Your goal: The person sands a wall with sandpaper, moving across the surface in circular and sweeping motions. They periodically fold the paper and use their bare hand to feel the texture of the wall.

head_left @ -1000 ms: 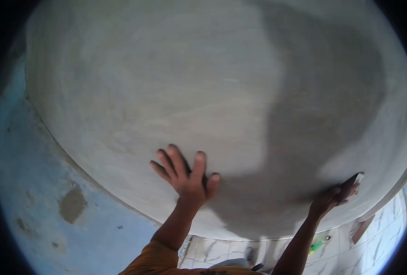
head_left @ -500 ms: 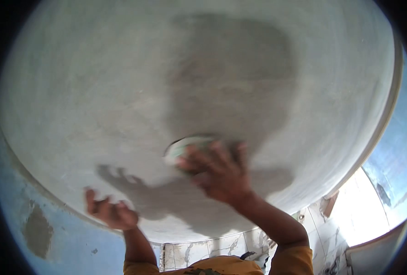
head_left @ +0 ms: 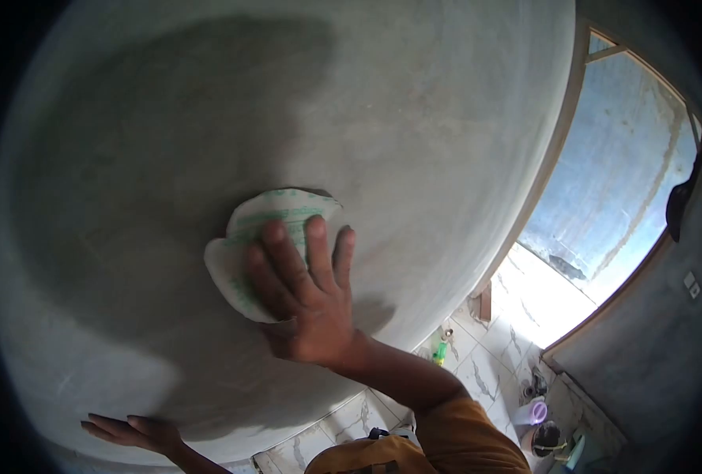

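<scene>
A pale piece of sandpaper point(head_left: 264, 213) with green print on its back lies against the grey plastered wall point(head_left: 414, 142). Spread across it, the fingers of my right hand point(head_left: 311, 296) hold it pressed to the surface; its left edge curls out past them. My left hand point(head_left: 133, 434) is low on the left, empty, with fingers stretched out beside the wall; whether it touches cannot be made out.
On the right, a wooden-framed doorway point(head_left: 572, 118) opens to a blue wall. Marbled floor tiles point(head_left: 477, 363) lie below, with a green bottle point(head_left: 442, 347), a purple container point(head_left: 534, 411) and a dark-filled bucket point(head_left: 544, 438). A switch plate point(head_left: 691, 285) is on the right wall.
My view has swung right, bringing more of the doorway and floor into sight. The sandpaper has turned under my right hand, whose fingers now point upward. My left hand's fingers have straightened.
</scene>
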{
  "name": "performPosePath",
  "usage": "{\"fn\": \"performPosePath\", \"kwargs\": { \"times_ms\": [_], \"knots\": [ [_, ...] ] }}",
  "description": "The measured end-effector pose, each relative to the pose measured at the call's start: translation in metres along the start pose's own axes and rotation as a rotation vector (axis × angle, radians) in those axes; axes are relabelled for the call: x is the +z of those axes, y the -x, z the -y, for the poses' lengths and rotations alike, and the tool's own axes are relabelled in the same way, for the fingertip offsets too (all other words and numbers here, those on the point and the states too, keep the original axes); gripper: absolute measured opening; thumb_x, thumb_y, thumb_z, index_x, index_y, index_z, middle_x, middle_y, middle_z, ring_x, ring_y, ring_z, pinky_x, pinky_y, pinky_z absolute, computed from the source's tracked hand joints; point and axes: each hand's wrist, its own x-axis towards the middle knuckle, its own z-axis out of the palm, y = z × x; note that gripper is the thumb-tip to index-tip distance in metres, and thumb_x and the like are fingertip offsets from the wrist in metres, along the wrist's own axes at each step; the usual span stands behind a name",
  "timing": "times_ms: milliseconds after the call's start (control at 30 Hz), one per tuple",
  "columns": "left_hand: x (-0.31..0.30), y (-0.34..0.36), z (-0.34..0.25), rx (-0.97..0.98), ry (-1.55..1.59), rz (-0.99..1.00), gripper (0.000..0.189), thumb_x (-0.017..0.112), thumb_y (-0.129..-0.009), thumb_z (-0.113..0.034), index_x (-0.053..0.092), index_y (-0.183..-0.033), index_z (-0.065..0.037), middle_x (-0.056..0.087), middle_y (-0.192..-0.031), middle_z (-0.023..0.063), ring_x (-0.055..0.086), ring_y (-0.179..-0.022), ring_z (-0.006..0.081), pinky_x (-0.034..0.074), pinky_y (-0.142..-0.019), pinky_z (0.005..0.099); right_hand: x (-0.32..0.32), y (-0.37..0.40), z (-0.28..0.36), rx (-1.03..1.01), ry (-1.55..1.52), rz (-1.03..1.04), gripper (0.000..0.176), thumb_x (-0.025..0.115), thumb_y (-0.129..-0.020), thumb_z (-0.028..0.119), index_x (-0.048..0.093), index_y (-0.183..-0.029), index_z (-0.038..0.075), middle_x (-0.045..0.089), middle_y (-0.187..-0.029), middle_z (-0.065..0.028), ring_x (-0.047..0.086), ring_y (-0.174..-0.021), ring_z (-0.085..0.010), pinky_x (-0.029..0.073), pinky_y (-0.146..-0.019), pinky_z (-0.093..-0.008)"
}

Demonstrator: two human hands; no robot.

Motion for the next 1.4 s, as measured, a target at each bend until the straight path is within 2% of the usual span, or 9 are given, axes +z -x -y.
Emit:
{"fn": "performPosePath", "kwargs": {
  "times_ms": [100,200,300,400,633,833,1033,1333,1400],
  "knots": [
    [0.002,0.001,0.002,-0.008,-0.021,0.001,0.081,0.022,-0.102,-0.063,0.029,-0.155,-0.003,0.02,-0.161,0.025,0.018,-0.149,0.0418,0.019,-0.117,0.0567,-0.009,-0.014,-0.035,0.112,-0.01,0.022,0.06,0.05,-0.094,0.035,0.048,-0.145,0.003,0.027,-0.162,-0.0172,0.015,-0.148,-0.0506,0.006,-0.11,-0.0755],
    [-0.002,-0.002,0.011,0.047,-0.047,0.003,0.08,0.022,-0.102,-0.063,0.029,-0.155,-0.003,0.02,-0.161,0.0254,0.018,-0.149,0.0426,0.02,-0.117,0.0564,-0.026,-0.023,-0.12,0.321,-0.036,-0.378,0.065,0.022,-0.108,0.042,0.024,-0.154,-0.003,0.019,-0.163,-0.021,0.012,-0.153,-0.0316,0.005,-0.123,-0.0425],
    [-0.004,0.0,0.021,0.089,-0.097,0.015,0.081,0.023,-0.102,-0.064,0.03,-0.154,-0.003,0.019,-0.161,0.0258,0.02,-0.147,0.0454,0.021,-0.116,0.058,-0.051,0.005,-0.206,0.983,-0.523,-0.55,0.06,0.031,-0.108,0.036,0.029,-0.15,-0.007,0.039,-0.153,-0.0182,0.036,-0.142,-0.0285,0.026,-0.117,-0.0335],
    [0.0,-0.001,0.018,0.119,-0.063,-0.017,0.082,0.024,-0.101,-0.065,0.031,-0.154,-0.002,0.02,-0.16,0.027,0.022,-0.145,0.0486,0.021,-0.115,0.0602,-0.032,-0.024,-0.193,0.507,-0.238,-0.632,0.057,0.032,-0.108,0.032,0.031,-0.15,-0.006,0.034,-0.156,-0.0201,0.034,-0.143,-0.0317,0.024,-0.118,-0.0397],
    [-0.005,-0.008,0.023,0.104,-0.089,-0.008,0.085,0.021,-0.098,-0.071,0.031,-0.155,-0.007,0.02,-0.16,0.0281,0.022,-0.145,0.0499,0.023,-0.113,0.0618,0.054,-0.139,0.177,-0.357,-0.361,-0.167,0.048,0.052,-0.094,0.038,0.058,-0.133,0.011,0.042,-0.15,-0.0179,0.029,-0.145,-0.0415,0.013,-0.115,-0.0715],
    [-0.011,-0.026,0.055,-0.006,-0.117,0.007,0.09,0.023,-0.096,-0.075,0.028,-0.157,-0.008,0.018,-0.16,0.029,0.02,-0.147,0.0479,0.02,-0.113,0.0621,0.001,-0.121,0.096,-0.214,-0.404,-0.122,0.04,0.061,-0.095,0.028,0.061,-0.128,0.007,0.047,-0.149,-0.0142,0.04,-0.14,-0.0363,0.015,-0.117,-0.0656],
    [-0.012,-0.024,0.059,0.035,-0.07,0.024,0.086,0.024,-0.098,-0.07,0.028,-0.157,-0.007,0.014,-0.162,0.0273,0.018,-0.149,0.0456,0.017,-0.114,0.0631,-0.023,-0.009,-0.104,0.746,-0.032,-0.457,0.054,0.032,-0.107,0.031,0.031,-0.153,0.003,0.023,-0.161,-0.0237,0.011,-0.151,-0.0438,0.001,-0.118,-0.0615],
    [-0.012,-0.017,0.058,-0.058,-0.065,0.07,0.084,0.025,-0.098,-0.07,0.021,-0.159,-0.012,0.009,-0.165,0.0212,0.007,-0.153,0.0408,0.006,-0.113,0.0688,-0.007,-0.058,0.057,-0.187,-0.014,0.046,0.068,0.051,-0.087,0.023,0.038,-0.153,0.009,0.021,-0.163,-0.0189,0.011,-0.15,-0.0482,-0.002,-0.109,-0.0771],
    [-0.015,-0.016,0.061,-0.088,-0.067,0.116,0.082,0.026,-0.099,-0.067,0.02,-0.159,-0.012,0.008,-0.165,0.0215,0.005,-0.153,0.0404,0.005,-0.115,0.0666,-0.023,-0.048,0.011,0.02,0.251,0.074,0.062,0.048,-0.094,0.028,0.039,-0.153,0.009,0.023,-0.163,-0.0183,0.011,-0.15,-0.0464,-0.006,-0.11,-0.0737]
  ]
}}
